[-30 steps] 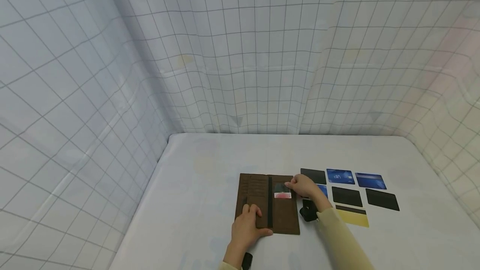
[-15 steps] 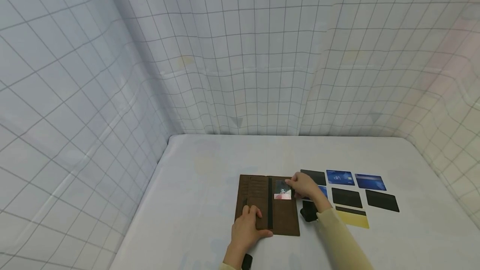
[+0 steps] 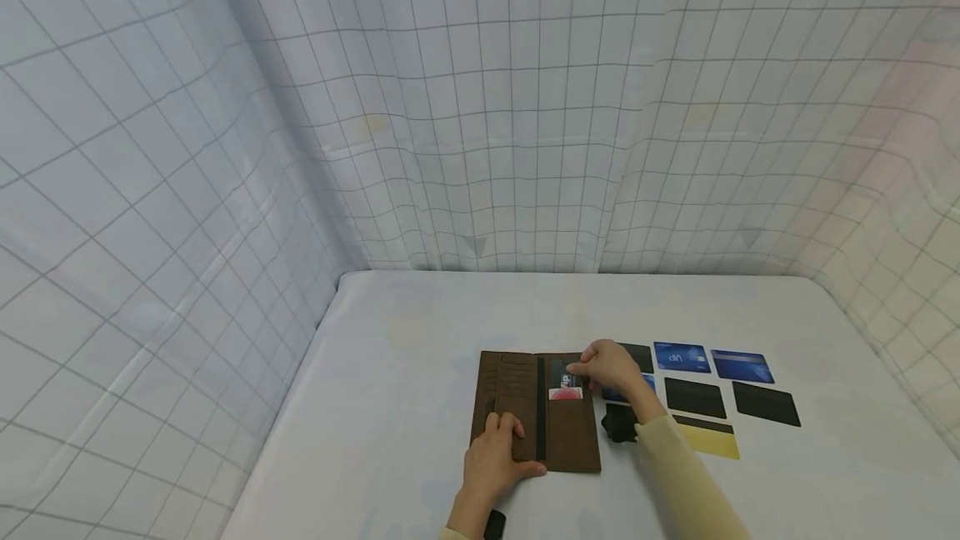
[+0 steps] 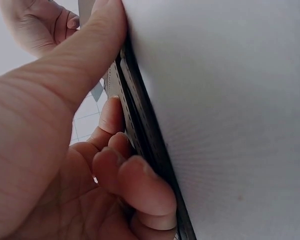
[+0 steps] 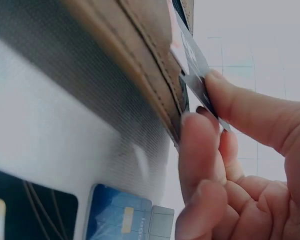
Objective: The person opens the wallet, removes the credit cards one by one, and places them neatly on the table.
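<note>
A brown wallet [image 3: 572,436] lies spread on the white table, card slots on its left half and a dark strip down the middle. My left hand [image 3: 491,457] holds its lower left part, bent fingers on the left half and thumb along the bottom edge. With thumb and fingertips, my right hand [image 3: 609,367] pinches a dark card [image 5: 197,82] with white lettering at the wallet's upper right. Just below that card, a red-and-white card [image 3: 564,394] shows against the right half. In the right wrist view the dark card stands tilted beside the stitched wallet edge.
Right of the wallet, several cards lie in rows: blue cards [image 3: 681,357], black cards [image 3: 695,397] and a yellow card [image 3: 707,440] with a dark stripe. A black wrist device [image 3: 619,423] sits under my right wrist. Grid-patterned white curtains [image 3: 480,148] enclose the table.
The dark card's lettering has come into view and the card has tilted in my right fingers, which have shifted slightly left. My left hand stays on the wallet.
</note>
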Available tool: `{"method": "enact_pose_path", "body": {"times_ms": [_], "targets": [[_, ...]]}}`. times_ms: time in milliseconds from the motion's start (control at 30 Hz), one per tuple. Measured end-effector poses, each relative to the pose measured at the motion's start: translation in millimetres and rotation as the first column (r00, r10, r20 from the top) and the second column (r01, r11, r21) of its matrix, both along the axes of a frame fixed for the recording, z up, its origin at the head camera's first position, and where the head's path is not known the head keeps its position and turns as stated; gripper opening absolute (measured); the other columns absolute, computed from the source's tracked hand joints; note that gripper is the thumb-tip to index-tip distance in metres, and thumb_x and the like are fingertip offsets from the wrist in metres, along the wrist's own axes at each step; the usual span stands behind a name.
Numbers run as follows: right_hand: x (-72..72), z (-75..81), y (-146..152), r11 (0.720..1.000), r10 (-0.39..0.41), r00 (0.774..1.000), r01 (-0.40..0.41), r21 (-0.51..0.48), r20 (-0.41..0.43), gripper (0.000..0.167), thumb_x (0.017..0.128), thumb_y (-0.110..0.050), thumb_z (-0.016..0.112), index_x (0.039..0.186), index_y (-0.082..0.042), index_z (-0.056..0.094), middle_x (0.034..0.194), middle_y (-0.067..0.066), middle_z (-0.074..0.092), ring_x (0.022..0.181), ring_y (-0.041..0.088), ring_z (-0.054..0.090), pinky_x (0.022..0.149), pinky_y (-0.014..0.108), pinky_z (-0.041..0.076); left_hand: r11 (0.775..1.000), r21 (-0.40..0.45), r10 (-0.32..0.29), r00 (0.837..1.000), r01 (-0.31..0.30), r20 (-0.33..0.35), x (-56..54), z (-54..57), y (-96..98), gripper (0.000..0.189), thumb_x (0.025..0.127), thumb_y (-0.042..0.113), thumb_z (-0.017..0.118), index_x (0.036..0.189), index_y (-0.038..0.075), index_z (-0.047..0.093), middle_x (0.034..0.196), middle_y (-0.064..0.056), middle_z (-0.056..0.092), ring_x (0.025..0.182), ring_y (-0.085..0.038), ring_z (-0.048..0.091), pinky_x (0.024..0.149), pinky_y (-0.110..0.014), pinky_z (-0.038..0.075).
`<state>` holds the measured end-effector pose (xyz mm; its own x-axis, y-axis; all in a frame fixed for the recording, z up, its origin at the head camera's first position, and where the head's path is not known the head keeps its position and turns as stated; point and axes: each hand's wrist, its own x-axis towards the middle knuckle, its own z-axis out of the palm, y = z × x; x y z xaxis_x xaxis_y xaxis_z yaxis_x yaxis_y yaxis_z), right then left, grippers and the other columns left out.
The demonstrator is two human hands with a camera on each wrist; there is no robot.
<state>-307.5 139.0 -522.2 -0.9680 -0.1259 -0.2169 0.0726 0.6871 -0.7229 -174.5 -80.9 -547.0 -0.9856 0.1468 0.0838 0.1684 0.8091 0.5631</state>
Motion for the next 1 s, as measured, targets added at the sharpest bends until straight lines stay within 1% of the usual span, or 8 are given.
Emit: {"method": "enact_pose_path", "body": {"times_ms": [100,167,367,533,667,833,1000], "targets": [[1.3,1.0,-1,0.999,-0.032,0.999,0.032,0.000,-0.011,0.033,0.084,-0.028,0.073,0.097,0.000,0.061,0.076,0.006,0.061,0.058,0.017,0.060,0.062,0.039,0.048,1.000,-0.002,0.002,1.000,-0.002,-0.005,0.2,0.0,0.4,0.056,0.061,0.043,0.086,0.092,0.017,0.048,0.080,0.004,0.032,0.053,-0.010,0.033,0.048,-0.025,0.031],[1.6,0.4,-1,0.999,-0.040,0.999,0.040,0.004,-0.024,0.033,0.085,-0.028,0.072,0.098,0.000,0.060,0.076,0.006,0.060,0.058,0.017,0.059,0.062,0.039,0.047,1.000,-0.004,0.005,1.000,-0.005,-0.002,0.4,0.0,0.5,0.055,0.060,0.043,0.086,0.092,0.017,0.048,0.079,0.004,0.032,0.053,-0.010,0.033,0.048,-0.025,0.031],[0.6,-2.5,1,1.000,-0.022,0.996,0.023,0.013,-0.081,0.030,0.086,-0.028,0.071,0.096,-0.004,0.056,0.074,0.002,0.060,0.056,0.016,0.059,0.058,0.035,0.042,1.000,-0.004,0.007,1.000,-0.007,-0.001,0.6,-0.1,0.8,0.056,0.060,0.044,0.086,0.092,0.017,0.048,0.080,0.004,0.032,0.053,-0.009,0.033,0.047,-0.025,0.031],[-2.2,-4.8,3,1.000,0.002,0.996,0.000,0.018,-0.090,0.027,0.086,-0.028,0.071,0.100,-0.008,0.060,0.074,0.000,0.061,0.055,0.016,0.058,0.055,0.033,0.040,1.000,-0.003,0.004,1.000,-0.004,0.003,0.6,0.0,1.3,0.056,0.060,0.044,0.086,0.092,0.017,0.049,0.080,0.004,0.032,0.053,-0.010,0.033,0.047,-0.025,0.031],[-4.9,-5.4,5,1.000,0.012,0.995,-0.011,0.016,-0.099,0.023,0.086,-0.027,0.070,0.098,-0.010,0.062,0.070,0.000,0.060,0.053,0.016,0.057,0.052,0.032,0.039,1.000,-0.007,0.005,1.000,-0.005,-0.001,0.2,-0.3,1.5,0.056,0.060,0.044,0.086,0.092,0.017,0.049,0.080,0.004,0.032,0.053,-0.010,0.034,0.048,-0.026,0.032],[-6.3,-6.1,7,1.000,0.000,0.992,0.000,-0.003,-0.124,0.022,0.086,-0.028,0.071,0.097,-0.011,0.062,0.066,-0.002,0.060,0.051,0.017,0.057,0.048,0.032,0.039,1.000,-0.010,0.009,1.000,-0.009,-0.008,0.1,-0.9,1.2,0.056,0.060,0.044,0.086,0.091,0.017,0.049,0.079,0.004,0.032,0.053,-0.010,0.033,0.048,-0.026,0.031],[-5.9,-5.3,10,1.000,-0.027,0.990,0.028,0.004,-0.138,0.023,0.086,-0.028,0.070,0.098,-0.011,0.062,0.066,-0.001,0.060,0.052,0.018,0.056,0.049,0.032,0.040,1.000,-0.010,0.009,1.000,-0.009,-0.012,0.0,-1.6,0.3,0.055,0.061,0.045,0.086,0.091,0.018,0.048,0.079,0.004,0.032,0.053,-0.010,0.033,0.048,-0.026,0.031]]}}
